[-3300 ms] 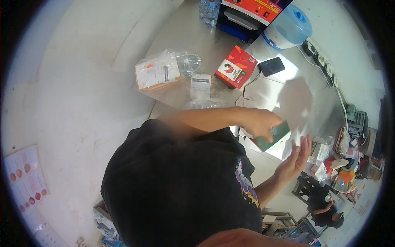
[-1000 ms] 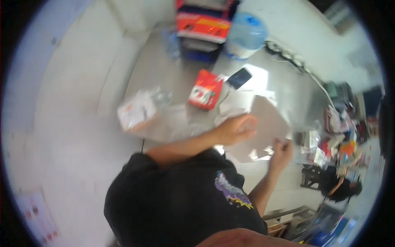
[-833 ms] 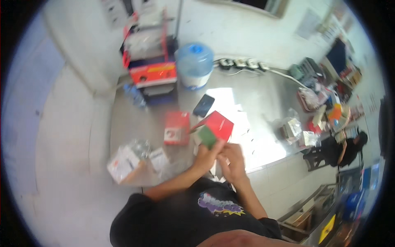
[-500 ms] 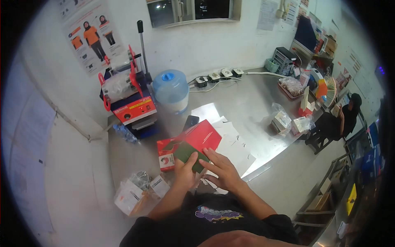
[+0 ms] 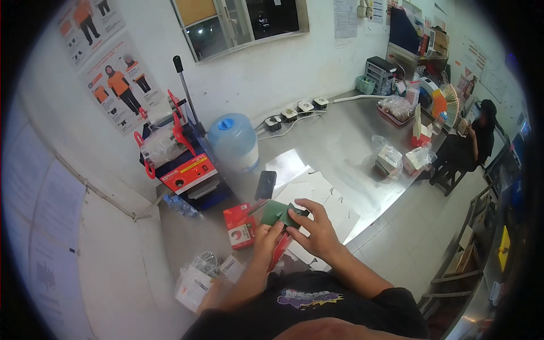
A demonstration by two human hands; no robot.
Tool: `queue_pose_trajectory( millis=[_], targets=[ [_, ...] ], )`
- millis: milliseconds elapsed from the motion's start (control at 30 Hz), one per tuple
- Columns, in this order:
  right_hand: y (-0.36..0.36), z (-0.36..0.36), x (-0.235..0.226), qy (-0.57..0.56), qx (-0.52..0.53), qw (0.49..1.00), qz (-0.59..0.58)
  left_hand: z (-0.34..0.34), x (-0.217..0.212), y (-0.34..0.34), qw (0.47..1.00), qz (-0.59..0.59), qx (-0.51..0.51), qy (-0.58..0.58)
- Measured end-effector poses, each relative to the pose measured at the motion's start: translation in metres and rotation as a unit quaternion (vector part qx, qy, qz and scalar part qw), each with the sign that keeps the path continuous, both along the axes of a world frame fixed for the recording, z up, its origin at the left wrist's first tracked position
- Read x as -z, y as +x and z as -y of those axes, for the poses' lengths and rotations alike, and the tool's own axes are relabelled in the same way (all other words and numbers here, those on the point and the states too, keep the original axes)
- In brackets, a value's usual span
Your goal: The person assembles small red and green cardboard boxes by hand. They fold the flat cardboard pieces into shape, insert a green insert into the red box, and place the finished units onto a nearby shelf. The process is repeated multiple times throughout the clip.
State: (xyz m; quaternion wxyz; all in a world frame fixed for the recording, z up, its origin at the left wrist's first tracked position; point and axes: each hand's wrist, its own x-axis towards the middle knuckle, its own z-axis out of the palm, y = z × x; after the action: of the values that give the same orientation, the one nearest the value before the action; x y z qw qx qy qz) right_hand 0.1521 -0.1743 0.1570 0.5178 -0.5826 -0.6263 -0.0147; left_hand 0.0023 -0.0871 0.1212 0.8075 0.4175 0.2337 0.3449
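Both hands on a small green card above the steel surface.

I see my left hand and right hand pinching the green card between them, its long axis left-right, equally near both. A red sheet hangs below, mostly hidden by my fingers.

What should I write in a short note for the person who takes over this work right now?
Left hand: holds the green carton and a red flat piece under it.
Right hand: fingers on the carton's right end, folding a flap.
White flat sheets lie on the steel table; a red box and a dark phone are beside them.
Done: carton partly shaped.
Left: closing it.
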Motion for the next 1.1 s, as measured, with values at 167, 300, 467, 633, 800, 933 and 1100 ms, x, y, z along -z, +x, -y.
queue_pose_trajectory(
  millis=[167, 300, 467, 633, 800, 933, 1100],
  targets=[
    [0.004, 0.005, 0.018, -0.088, -0.055, 0.989, -0.107, -0.003, 0.01, 0.003, 0.998, 0.053, 0.008, -0.016],
    [0.023, 0.01, 0.009, -0.09, -0.156, 0.976, -0.123, -0.01, 0.007, -0.004, 0.997, 0.052, 0.029, -0.053],
    [0.027, 0.01, 0.007, -0.087, -0.17, 0.98, -0.053, -0.016, -0.001, -0.005, 0.997, 0.041, 0.047, -0.044],
    [0.0, 0.001, 0.029, -0.029, -0.006, 0.999, -0.013, -0.004, 0.006, 0.008, 0.997, 0.029, -0.006, -0.075],
    [0.01, 0.007, 0.023, -0.152, -0.048, 0.983, -0.097, 0.003, -0.005, 0.009, 0.995, -0.074, 0.041, 0.062],
    [0.028, 0.014, 0.01, -0.129, -0.113, 0.964, -0.204, -0.022, 0.018, -0.021, 0.927, -0.219, 0.223, 0.21],
    [0.043, 0.016, 0.026, -0.189, -0.188, 0.964, 0.002, -0.019, -0.011, -0.03, 0.747, -0.395, 0.27, 0.461]
  ],
)
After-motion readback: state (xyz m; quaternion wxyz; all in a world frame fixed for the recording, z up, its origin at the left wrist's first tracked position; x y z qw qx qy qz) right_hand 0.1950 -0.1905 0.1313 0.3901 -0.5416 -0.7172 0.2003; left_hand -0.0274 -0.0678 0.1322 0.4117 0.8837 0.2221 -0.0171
